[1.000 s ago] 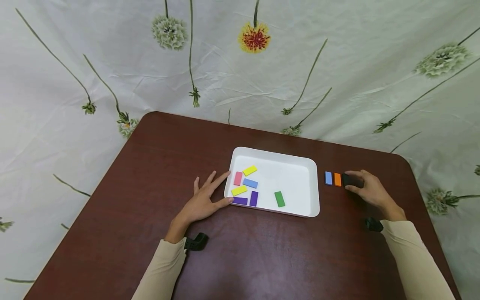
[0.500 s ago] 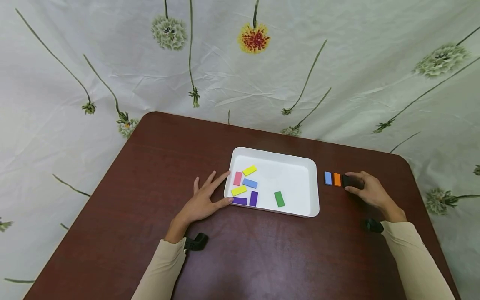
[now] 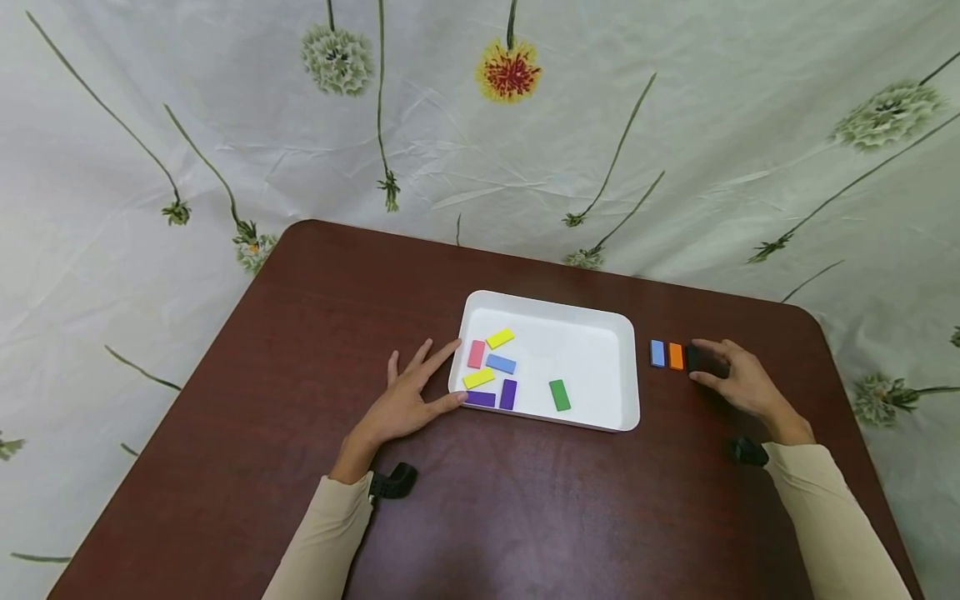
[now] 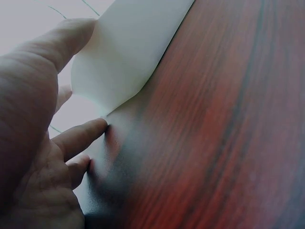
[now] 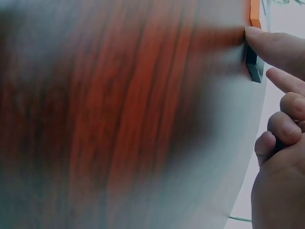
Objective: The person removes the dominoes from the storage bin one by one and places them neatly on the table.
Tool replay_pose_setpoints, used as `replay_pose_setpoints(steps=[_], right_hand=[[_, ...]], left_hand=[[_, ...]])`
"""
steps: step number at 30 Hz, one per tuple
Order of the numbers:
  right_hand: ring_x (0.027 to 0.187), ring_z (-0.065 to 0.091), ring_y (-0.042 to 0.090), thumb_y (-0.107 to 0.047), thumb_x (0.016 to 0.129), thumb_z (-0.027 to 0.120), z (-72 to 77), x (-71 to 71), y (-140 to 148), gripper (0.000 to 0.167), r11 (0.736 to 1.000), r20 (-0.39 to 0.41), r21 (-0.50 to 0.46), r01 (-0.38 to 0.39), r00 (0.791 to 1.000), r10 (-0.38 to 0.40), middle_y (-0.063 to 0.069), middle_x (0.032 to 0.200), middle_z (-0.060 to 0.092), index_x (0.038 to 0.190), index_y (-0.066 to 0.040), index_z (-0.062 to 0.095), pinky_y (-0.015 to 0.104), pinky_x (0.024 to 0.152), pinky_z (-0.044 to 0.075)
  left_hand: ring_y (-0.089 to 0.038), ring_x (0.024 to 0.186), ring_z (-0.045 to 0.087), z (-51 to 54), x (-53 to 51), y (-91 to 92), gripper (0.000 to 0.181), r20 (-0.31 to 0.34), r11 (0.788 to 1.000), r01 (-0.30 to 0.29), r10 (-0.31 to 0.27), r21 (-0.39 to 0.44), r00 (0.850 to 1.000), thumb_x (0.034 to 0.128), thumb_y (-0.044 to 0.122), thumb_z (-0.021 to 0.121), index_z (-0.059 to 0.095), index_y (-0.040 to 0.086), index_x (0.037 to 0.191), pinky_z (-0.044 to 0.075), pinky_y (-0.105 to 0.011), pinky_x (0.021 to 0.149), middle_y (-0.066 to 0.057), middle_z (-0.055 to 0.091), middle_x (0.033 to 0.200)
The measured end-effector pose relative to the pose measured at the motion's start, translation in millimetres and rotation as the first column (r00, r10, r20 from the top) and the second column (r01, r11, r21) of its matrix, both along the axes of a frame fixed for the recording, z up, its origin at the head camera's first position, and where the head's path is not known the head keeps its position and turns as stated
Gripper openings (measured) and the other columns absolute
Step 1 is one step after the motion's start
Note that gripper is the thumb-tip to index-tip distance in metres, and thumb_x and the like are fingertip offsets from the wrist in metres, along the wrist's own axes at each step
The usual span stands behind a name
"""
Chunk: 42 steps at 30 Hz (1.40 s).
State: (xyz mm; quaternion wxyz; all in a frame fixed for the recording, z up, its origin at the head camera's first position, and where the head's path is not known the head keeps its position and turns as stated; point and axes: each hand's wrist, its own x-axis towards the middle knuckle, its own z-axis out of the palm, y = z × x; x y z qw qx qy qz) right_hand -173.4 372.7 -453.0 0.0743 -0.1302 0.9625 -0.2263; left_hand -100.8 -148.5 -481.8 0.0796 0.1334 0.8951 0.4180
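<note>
A white tray (image 3: 592, 317) lies on the table. My left hand (image 3: 403, 407) spreads its fingers at the tray's left end, the index finger on the left wall and the thumb at the near left corner. In the left wrist view, the thumb (image 4: 76, 40) touches the tray's outer wall (image 4: 128, 52). To the right of the tray, a blue block (image 3: 657, 353), an orange block (image 3: 676, 357) and a black block (image 3: 692, 358) stand in a row. My right hand (image 3: 742, 383) pinches the black block between thumb and index finger, partly covering it.
Inside the tray lie two yellow blocks (image 3: 499, 338), a pink block (image 3: 476, 354), another blue block (image 3: 501, 363), two purple blocks (image 3: 507, 394) and a green block (image 3: 559, 395). A flowered cloth (image 3: 435, 108) hangs behind the dark red-brown table (image 3: 540, 508).
</note>
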Motion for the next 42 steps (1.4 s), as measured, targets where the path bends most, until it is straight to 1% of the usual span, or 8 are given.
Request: replay_pose_setpoints(steps=[4,8,10,14,18,30,38,42], right_hand=[[0.084,0.041,0.028,-0.015,0.093,0.073,1.3,0.0,-2,0.054,1.000,-0.027,-0.014,0.006,1.000,-0.006,0.014,0.090,0.047,0.139,0.005,0.053,0.042,0.070,0.033],[0.081,0.041,0.024,-0.021,0.095,0.070,3.8,0.4,-6,0.044,0.998,-0.076,-0.050,0.036,0.996,-0.040,0.015,0.093,0.054,0.133,0.001,0.060,0.038,0.067,0.032],[0.076,0.040,0.021,-0.022,0.096,0.068,6.3,0.8,-11,0.039,0.996,-0.104,-0.066,0.056,0.993,-0.063,0.012,0.087,0.052,0.129,-0.001,0.064,0.036,0.065,0.032],[0.062,0.035,0.014,-0.020,0.096,0.068,13.3,1.1,-22,0.030,0.992,-0.153,-0.086,0.087,0.983,-0.099,0.004,0.072,0.039,0.121,-0.003,0.068,0.031,0.058,0.029],[0.057,0.033,0.010,-0.020,0.096,0.069,21.3,1.3,-37,0.026,0.990,-0.168,-0.108,0.095,0.979,-0.112,0.001,0.068,0.037,0.114,-0.002,0.070,0.028,0.053,0.028],[0.051,0.033,0.007,-0.024,0.094,0.071,37.8,-0.5,-95,0.023,0.972,-0.196,-0.228,0.052,0.976,-0.099,0.001,0.065,0.038,0.106,-0.005,0.073,0.027,0.052,0.031],[0.056,0.031,0.010,-0.025,0.093,0.072,46.9,-7.1,-134,0.021,0.975,-0.191,-0.224,-0.006,0.981,-0.038,0.001,0.066,0.039,0.105,-0.006,0.073,0.028,0.058,0.031],[0.057,0.030,0.013,-0.028,0.092,0.073,49.2,-12.5,-152,0.027,0.976,-0.164,-0.216,-0.011,0.986,-0.026,-0.001,0.066,0.036,0.108,-0.006,0.073,0.029,0.057,0.030]], left_hand=[[-0.032,0.156,0.011,-0.1,-0.6,0.2,0.081,0.003,1.000,0.001,-0.001,0.000,1.000,0.0912,0.047,0.070,0.027,0.034,0.159,-0.017,-0.062,0.116,-0.006,0.036,0.161],[-0.032,0.156,0.011,-0.3,-0.4,0.0,0.081,0.006,1.000,-0.002,0.002,-0.002,1.000,0.0914,0.047,0.070,0.027,0.034,0.159,-0.016,-0.062,0.116,-0.006,0.036,0.161],[-0.032,0.156,0.011,-0.3,-0.1,0.0,0.081,0.005,1.000,-0.002,0.002,0.000,1.000,0.0914,0.046,0.070,0.028,0.033,0.159,-0.016,-0.062,0.116,-0.007,0.036,0.161],[-0.032,0.156,0.011,-0.6,0.3,-0.2,0.081,0.002,1.000,-0.001,0.001,0.002,1.000,0.0912,0.046,0.070,0.028,0.033,0.159,-0.016,-0.062,0.116,-0.007,0.036,0.161],[-0.032,0.156,0.011,-1.6,0.6,-0.7,0.081,0.001,1.000,0.000,0.000,0.001,1.000,0.0912,0.046,0.070,0.028,0.033,0.159,-0.016,-0.063,0.116,-0.007,0.036,0.161],[-0.032,0.156,0.011,-0.4,1.2,-0.6,0.081,0.006,1.000,-0.003,0.003,0.009,1.000,0.0911,0.047,0.070,0.028,0.033,0.159,-0.017,-0.062,0.116,-0.006,0.036,0.161],[-0.032,0.156,0.011,-0.6,1.9,-0.6,0.081,0.003,1.000,-0.003,0.003,0.012,1.000,0.0912,0.046,0.070,0.028,0.033,0.159,-0.016,-0.062,0.116,-0.006,0.037,0.161],[-0.032,0.156,0.011,0.0,1.4,-0.3,0.081,-0.001,1.000,0.001,-0.001,0.010,1.000,0.0912,0.046,0.070,0.028,0.033,0.159,-0.016,-0.063,0.116,-0.006,0.037,0.161]])
